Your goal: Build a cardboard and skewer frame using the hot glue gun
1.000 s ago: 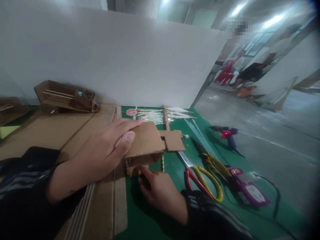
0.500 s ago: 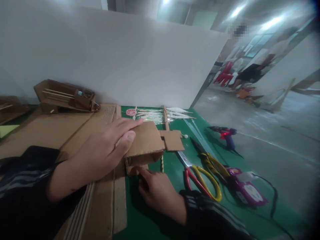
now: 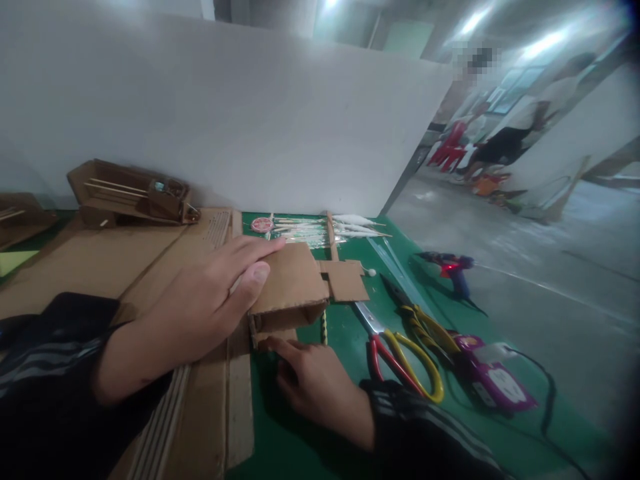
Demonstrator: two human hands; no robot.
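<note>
Cardboard box (image 3: 293,280), frame centre, lies mouth toward lower edge: left hand (image 3: 213,287) at left, fingers together; right hand (image 3: 325,383) below, forefinger extended.

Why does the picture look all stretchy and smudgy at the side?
Head view: wide-lens warping seems to slant the standing person at right, who looks blurry; ceiling lights glare at top right; the far-right edge goes black; a dark shadow lies under the right hand.
</note>
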